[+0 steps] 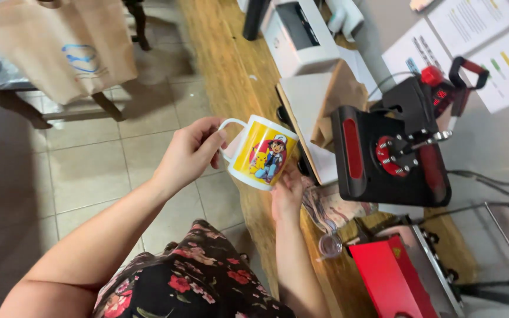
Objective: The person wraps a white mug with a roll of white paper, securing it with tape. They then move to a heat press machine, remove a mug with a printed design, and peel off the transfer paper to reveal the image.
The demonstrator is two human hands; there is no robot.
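Yellow and white, the mug (261, 152) sits in the air between your two hands, tipped a little to one side, with a cartoon picture on its front. Your left hand (189, 153) has its fingers (210, 136) curled around the white handle, closed tight on it. Your right hand (287, 191) comes up from below, and its fingers touch the bottom edge of the mug, but you cannot tell how far they wrap around it. The mug hangs over the edge of a long wooden table (225, 76). Just beside it on the table stands a black and red press machine (393, 153). A white printer (301, 35) sits farther along, with brown cardboard (340, 97) between them. Near your right arm is a red machine (393, 277) and a small clear cup (329, 244). A brown paper bag (60, 44) rests across the tiled floor (89, 171). Your flowery dress (195, 282) shows at the bottom.
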